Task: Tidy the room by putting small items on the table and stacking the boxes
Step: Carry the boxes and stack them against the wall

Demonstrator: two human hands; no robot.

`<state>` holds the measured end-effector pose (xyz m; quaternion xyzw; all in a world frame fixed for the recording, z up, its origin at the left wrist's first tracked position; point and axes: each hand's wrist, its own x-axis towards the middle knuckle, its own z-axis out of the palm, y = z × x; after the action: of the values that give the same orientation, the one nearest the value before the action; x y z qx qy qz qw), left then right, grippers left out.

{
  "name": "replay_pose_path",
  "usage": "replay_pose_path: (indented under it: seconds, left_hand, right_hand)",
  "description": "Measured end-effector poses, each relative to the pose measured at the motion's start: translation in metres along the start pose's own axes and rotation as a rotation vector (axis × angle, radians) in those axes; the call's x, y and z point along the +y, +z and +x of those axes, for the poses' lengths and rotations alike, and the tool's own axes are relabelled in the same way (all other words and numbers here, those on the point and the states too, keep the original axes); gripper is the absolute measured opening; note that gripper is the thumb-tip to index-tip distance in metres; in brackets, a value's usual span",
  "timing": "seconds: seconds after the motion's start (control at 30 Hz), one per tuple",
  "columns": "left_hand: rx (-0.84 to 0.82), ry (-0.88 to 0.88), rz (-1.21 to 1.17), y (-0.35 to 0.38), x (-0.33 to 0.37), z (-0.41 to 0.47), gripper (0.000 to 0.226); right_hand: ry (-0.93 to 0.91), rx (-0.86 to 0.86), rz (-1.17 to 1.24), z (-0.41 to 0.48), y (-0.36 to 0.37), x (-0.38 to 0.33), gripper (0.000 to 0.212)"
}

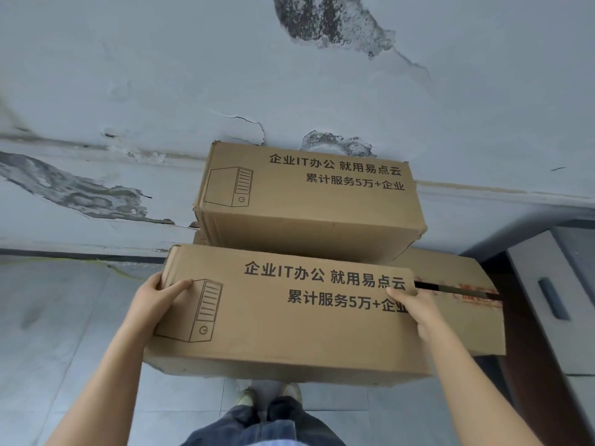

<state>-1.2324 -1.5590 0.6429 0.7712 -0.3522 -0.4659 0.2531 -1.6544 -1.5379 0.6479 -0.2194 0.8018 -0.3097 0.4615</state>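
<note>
I hold a long brown cardboard box [283, 317] printed with black characters and a computer-tower drawing, up in front of me. My left hand [157, 297] grips its left end, thumb lying on the top face. My right hand [415, 307] grips its right end, thumb on top. Behind it a second, matching box [309, 204] sits on a larger taped box [460, 304] against the wall. Whether the held box touches the stack is hidden.
A peeling, stained grey wall [289, 75] rises right behind the stack. A grey cabinet with a dark handle [553, 297] stands at the right. Tiled floor [64, 317] stretches to the left. My shoes [267, 394] and trouser legs show below the box.
</note>
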Motion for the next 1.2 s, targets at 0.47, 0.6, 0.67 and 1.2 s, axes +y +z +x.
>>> replay_pose_path:
  seconds: [0.47,0.6,0.67,1.2]
  left_hand:
    - [0.147,-0.087,0.170,0.037,-0.001,-0.014,0.073]
    - [0.191,-0.060,0.204,0.037,-0.017,-0.013,0.055]
    - [0.194,-0.051,0.219,0.037,-0.020,-0.011,0.054]
    - [0.254,0.134,0.286,0.037,-0.027,-0.026,0.060]
  right_hand:
    - [-0.263,0.222,-0.252,0.012,-0.007,0.012,0.069]
    - [-0.224,0.328,-0.347,0.004,-0.005,0.029,0.072]
    - [-0.188,0.430,-0.422,-0.004,0.003,0.033,0.067]
    - [-0.298,0.418,-0.687,-0.103,0.070,0.083,0.053]
